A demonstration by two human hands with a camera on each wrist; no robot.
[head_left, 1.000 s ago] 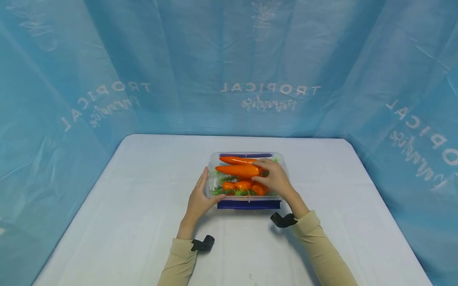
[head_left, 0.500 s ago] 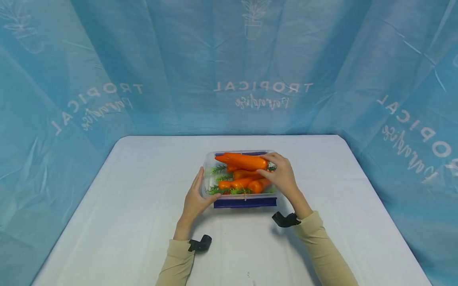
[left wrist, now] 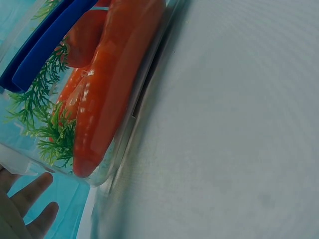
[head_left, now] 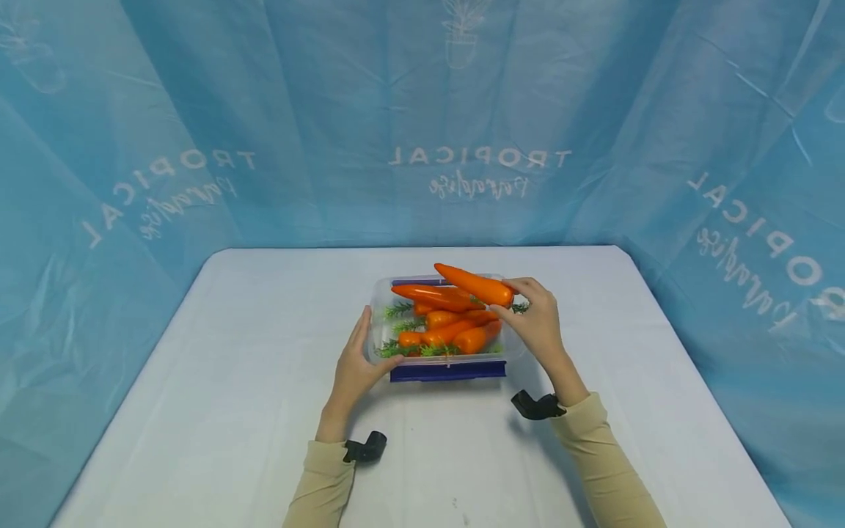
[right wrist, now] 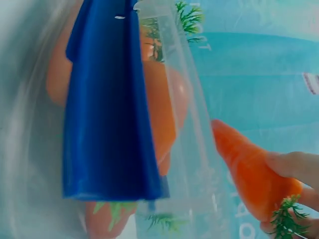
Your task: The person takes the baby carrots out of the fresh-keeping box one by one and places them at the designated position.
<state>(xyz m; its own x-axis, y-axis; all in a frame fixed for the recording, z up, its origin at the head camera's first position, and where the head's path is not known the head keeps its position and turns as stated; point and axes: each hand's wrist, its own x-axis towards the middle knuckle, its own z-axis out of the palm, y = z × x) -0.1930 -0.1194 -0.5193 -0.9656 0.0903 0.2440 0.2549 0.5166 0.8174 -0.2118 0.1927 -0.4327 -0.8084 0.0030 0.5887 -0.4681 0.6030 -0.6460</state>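
Observation:
In the head view, a clear plastic food container with blue latches stands on the table, holding several orange carrots with green tops. My right hand pinches one carrot at its thick leafy end, its tip pointing up and left over the container's back right part. That carrot also shows beyond the container wall in the right wrist view. At the container's left side rests my left hand, fingers straight along the wall and thumb at the front corner. In the left wrist view its fingers are spread.
A white cloth covers the table around the container. Behind and on both sides hang blue printed curtains. Black camera mounts sit on both wrists.
My right hand has lifted the carrot out of the container and drawn it up and to the right. The left hand has stayed at the container's left side.

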